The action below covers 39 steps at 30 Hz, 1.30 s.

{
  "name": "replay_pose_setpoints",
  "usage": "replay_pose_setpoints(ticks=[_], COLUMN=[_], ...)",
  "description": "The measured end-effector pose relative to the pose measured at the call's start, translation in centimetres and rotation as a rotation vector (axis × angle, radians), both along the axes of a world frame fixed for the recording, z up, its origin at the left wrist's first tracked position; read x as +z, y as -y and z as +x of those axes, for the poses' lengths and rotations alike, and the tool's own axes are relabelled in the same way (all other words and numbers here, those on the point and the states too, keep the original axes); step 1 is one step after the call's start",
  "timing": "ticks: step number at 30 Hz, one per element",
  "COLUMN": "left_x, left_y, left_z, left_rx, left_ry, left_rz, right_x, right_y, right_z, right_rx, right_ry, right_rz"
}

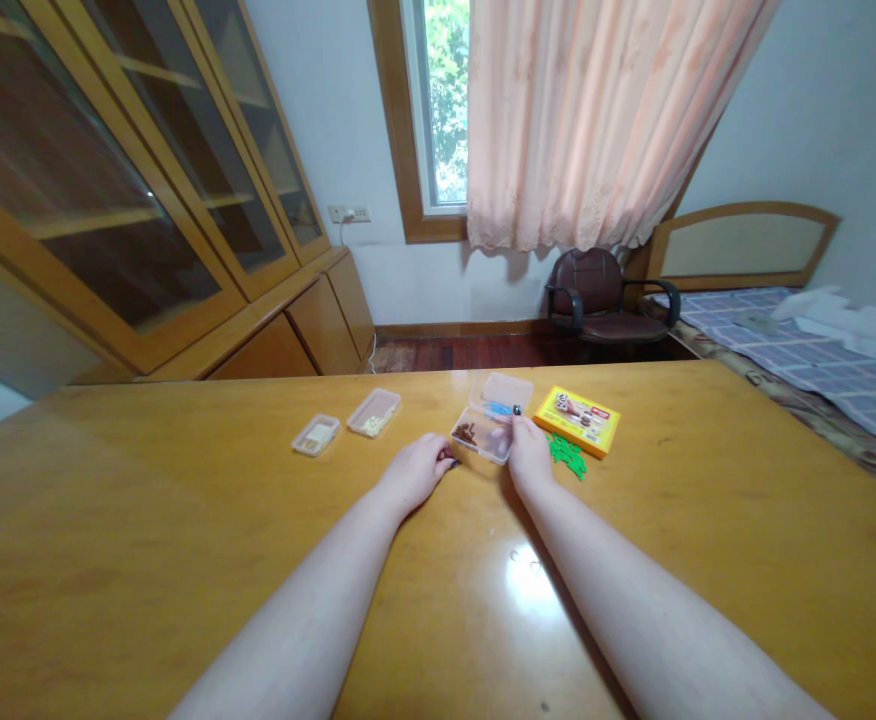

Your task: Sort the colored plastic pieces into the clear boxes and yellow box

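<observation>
One box [481,450] is seemingly being filled: right hand [529,453] clamping it, left hand [417,470] beside, grip unclear, next move needing steadiness.

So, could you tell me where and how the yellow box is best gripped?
Probably by the right end of the yellow box, coming from the right: it lies flat, with green pieces beside its near edge and the right hand by its left end.

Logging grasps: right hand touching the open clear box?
Touching. Head view shows the right hand gripping the open clear box by its right edge.
</observation>
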State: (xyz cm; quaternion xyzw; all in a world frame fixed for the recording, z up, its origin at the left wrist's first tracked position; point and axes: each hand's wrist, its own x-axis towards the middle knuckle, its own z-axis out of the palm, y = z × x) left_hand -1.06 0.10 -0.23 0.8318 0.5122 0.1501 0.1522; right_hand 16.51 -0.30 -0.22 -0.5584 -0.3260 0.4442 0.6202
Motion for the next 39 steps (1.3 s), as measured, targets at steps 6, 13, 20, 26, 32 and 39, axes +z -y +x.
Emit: replay_pose_setpoints(ticks=[6,13,20,26,32,39], left_x=[-0.4,-0.4,0.3,2.2,2.7,2.3], left_y=[-0.2,-0.2,-0.3,0.8,2.0,2.2], left_z=[-0.1,-0.1,-0.5,-0.9,-0.5,0.0], left_rx=[-0.026,-0.011,0.128,-0.044,-0.003,-0.013], left_ry=[0.001,0.007,0.038,-0.084,-0.340,-0.370], left_rz=[0.042,0.061,0.080,-0.031,-0.132,-0.155], right_x=[0.0,0.1,0.1,0.2,-0.2,0.2], right_y=[0.0,0.0,0.1,0.1,0.1,0.1], right_z=[0.0,-0.1,0.1,0.1,0.2,0.1], right_rx=[-0.004,-0.013,0.012,0.008,0.013,0.018], right_ry=[0.021,0.007,0.011,0.014,0.054,0.062], right_rz=[0.018,0.030,0.038,0.040,0.029,0.014])
